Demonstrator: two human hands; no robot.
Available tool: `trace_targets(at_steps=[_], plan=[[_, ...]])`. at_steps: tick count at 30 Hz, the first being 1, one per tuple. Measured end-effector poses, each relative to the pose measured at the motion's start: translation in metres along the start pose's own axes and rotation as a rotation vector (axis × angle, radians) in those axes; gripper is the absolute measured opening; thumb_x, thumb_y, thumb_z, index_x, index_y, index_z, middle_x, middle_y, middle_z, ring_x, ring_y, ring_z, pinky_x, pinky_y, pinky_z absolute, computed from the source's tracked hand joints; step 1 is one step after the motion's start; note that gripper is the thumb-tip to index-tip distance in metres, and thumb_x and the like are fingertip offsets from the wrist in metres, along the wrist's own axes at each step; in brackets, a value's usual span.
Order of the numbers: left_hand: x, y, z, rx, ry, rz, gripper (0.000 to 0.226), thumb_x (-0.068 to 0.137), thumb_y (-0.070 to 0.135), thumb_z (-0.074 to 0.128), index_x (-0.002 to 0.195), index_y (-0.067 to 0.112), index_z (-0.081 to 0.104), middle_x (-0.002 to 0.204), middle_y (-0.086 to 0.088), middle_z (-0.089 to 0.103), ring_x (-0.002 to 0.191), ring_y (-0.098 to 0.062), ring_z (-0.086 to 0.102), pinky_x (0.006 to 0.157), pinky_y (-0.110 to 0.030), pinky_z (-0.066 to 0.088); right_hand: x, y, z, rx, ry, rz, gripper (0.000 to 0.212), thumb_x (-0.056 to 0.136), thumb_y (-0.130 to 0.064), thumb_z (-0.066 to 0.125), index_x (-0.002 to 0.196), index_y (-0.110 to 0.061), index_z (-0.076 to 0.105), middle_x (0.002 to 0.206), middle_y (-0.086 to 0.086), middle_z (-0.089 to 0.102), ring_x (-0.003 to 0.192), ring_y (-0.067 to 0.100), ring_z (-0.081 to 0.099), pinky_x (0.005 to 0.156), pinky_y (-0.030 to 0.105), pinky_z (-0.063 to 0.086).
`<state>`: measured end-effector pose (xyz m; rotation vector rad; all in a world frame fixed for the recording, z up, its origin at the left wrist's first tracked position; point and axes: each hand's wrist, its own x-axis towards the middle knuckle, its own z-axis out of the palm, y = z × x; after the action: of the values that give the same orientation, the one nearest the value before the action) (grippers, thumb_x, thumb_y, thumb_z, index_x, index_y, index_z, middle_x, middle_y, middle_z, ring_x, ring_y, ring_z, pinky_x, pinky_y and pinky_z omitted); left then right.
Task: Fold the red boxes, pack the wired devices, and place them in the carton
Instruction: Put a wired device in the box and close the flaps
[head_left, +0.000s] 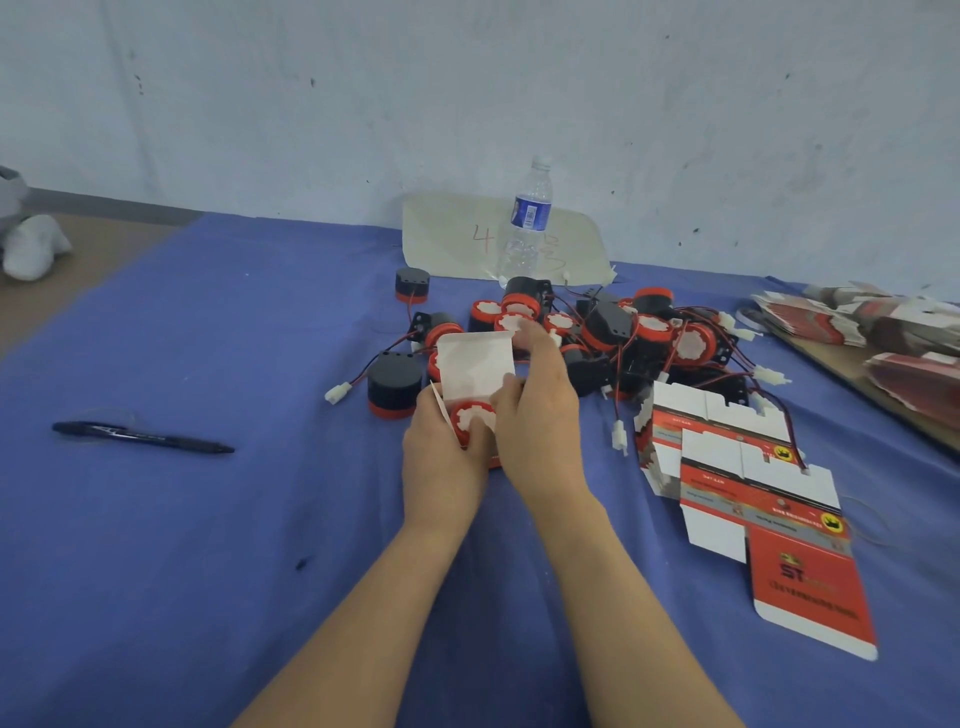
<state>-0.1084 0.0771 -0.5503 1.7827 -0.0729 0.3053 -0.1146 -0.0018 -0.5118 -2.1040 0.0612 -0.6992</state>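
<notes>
Head view: the left hand (445, 452) and the right hand (543, 415) meet at the middle of the blue-covered desk (208, 519), both grasping one partly folded red box (475, 366). Its white lid flap stands open and upright. The left hand's fingers are curled round the box's left and near sides. The right hand grips the right side, with its fingers (537, 340) reaching up behind the flap. A wired device (474, 418) sits inside the box, red-and-white face towards the camera. A pile of wired devices (628, 332), black and red with tangled leads and white plugs, lies just beyond and to the right of the hands. Two single devices (395, 387) stand left of the pile. Unfolded flat red boxes (737, 467) lie on the desk to the right. A further stack of flat boxes (883, 322) rests at the far right edge. A pen (143, 437) lies to the left. A water bottle (527, 223) stands at the far side on a sheet of paper (452, 234).
</notes>
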Motion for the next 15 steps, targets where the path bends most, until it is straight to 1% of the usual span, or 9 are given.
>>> trace_targets(at_steps=[3, 6, 7, 8, 9, 11, 12, 14, 15], plan=[[0.0003, 0.0013, -0.001, 0.014, -0.001, -0.002, 0.034, 0.091, 0.018, 0.059, 0.123, 0.015, 0.047, 0.118, -0.003, 0.062, 0.106, -0.021, 0.059, 0.087, -0.04, 0.053, 0.0001, 0.0028, -0.0014, 0.055, 0.041, 0.022, 0.075, 0.091, 0.006, 0.037, 0.151, -0.033, 0.014, 0.146, 0.005, 0.042, 0.096, 0.01, 0.059, 0.07, 0.006, 0.043], [-0.0002, 0.0016, -0.0012, 0.022, -0.008, -0.002, 0.031, 0.092, 0.015, 0.057, 0.121, 0.015, 0.047, 0.118, -0.003, 0.061, 0.106, -0.02, 0.059, 0.086, -0.038, 0.053, 0.0035, 0.001, -0.0053, 0.103, 0.137, 0.017, 0.084, 0.086, 0.017, 0.035, 0.153, -0.019, 0.0, 0.161, 0.003, 0.008, 0.119, 0.015, 0.053, 0.075, -0.001, 0.041], [-0.0003, 0.0019, -0.0012, 0.027, -0.008, -0.003, 0.031, 0.092, 0.015, 0.057, 0.121, 0.015, 0.046, 0.118, -0.002, 0.061, 0.105, -0.02, 0.059, 0.085, -0.037, 0.053, 0.0044, 0.0009, -0.0059, 0.147, 0.147, 0.007, 0.085, 0.085, 0.02, 0.034, 0.152, -0.016, -0.002, 0.161, 0.005, 0.005, 0.125, 0.012, 0.047, 0.078, -0.003, 0.039], [-0.0003, 0.0021, -0.0012, 0.031, -0.007, -0.003, 0.031, 0.092, 0.015, 0.057, 0.12, 0.015, 0.047, 0.118, -0.002, 0.061, 0.105, -0.02, 0.059, 0.084, -0.036, 0.053, 0.0047, 0.0007, -0.0066, 0.197, 0.135, 0.003, 0.085, 0.084, 0.021, 0.033, 0.152, -0.016, -0.003, 0.16, 0.007, 0.01, 0.127, 0.008, 0.043, 0.081, -0.004, 0.036], [-0.0002, 0.0023, -0.0011, 0.031, -0.005, -0.004, 0.03, 0.092, 0.016, 0.058, 0.12, 0.014, 0.047, 0.117, -0.003, 0.061, 0.104, -0.02, 0.059, 0.084, -0.037, 0.053, 0.0048, 0.0011, -0.0074, 0.234, 0.097, 0.011, 0.085, 0.085, 0.02, 0.031, 0.153, -0.018, -0.002, 0.157, 0.007, 0.02, 0.125, 0.004, 0.041, 0.082, -0.004, 0.035], [-0.0002, 0.0023, -0.0009, 0.016, -0.003, -0.005, 0.029, 0.091, 0.017, 0.059, 0.118, 0.016, 0.047, 0.115, -0.003, 0.062, 0.103, -0.022, 0.06, 0.084, -0.041, 0.054, 0.003, 0.0024, -0.0078, 0.165, -0.038, 0.007, 0.076, 0.089, 0.014, 0.032, 0.153, -0.023, 0.012, 0.146, 0.003, 0.042, 0.121, 0.001, 0.045, 0.083, -0.002, 0.035], [-0.0005, 0.0024, -0.001, 0.011, -0.003, -0.007, 0.029, 0.092, 0.019, 0.06, 0.118, 0.017, 0.047, 0.115, -0.003, 0.063, 0.103, -0.022, 0.06, 0.084, -0.042, 0.054, 0.0012, 0.0024, -0.0073, 0.072, -0.092, -0.023, 0.068, 0.091, 0.011, 0.033, 0.15, -0.021, 0.025, 0.143, 0.001, 0.046, 0.123, 0.003, 0.045, 0.084, -0.003, 0.032], [-0.0009, 0.0025, -0.0015, 0.01, -0.003, -0.007, 0.031, 0.092, 0.02, 0.06, 0.119, 0.018, 0.046, 0.116, -0.002, 0.063, 0.103, -0.02, 0.061, 0.084, -0.041, 0.054, -0.0015, 0.0023, -0.0062, -0.094, -0.089, -0.103, 0.051, 0.093, 0.008, 0.038, 0.136, -0.014, 0.051, 0.147, 0.001, 0.041, 0.132, 0.012, 0.038, 0.088, -0.008, 0.021], [-0.001, 0.0022, -0.0014, 0.008, -0.003, -0.003, 0.031, 0.092, 0.02, 0.06, 0.119, 0.018, 0.046, 0.116, -0.002, 0.062, 0.103, -0.02, 0.06, 0.084, -0.04, 0.054, -0.0012, 0.0023, -0.0067, -0.18, -0.033, -0.147, 0.045, 0.093, 0.007, 0.041, 0.129, -0.013, 0.059, 0.146, 0.003, 0.041, 0.132, 0.017, 0.035, 0.092, -0.005, 0.02]])
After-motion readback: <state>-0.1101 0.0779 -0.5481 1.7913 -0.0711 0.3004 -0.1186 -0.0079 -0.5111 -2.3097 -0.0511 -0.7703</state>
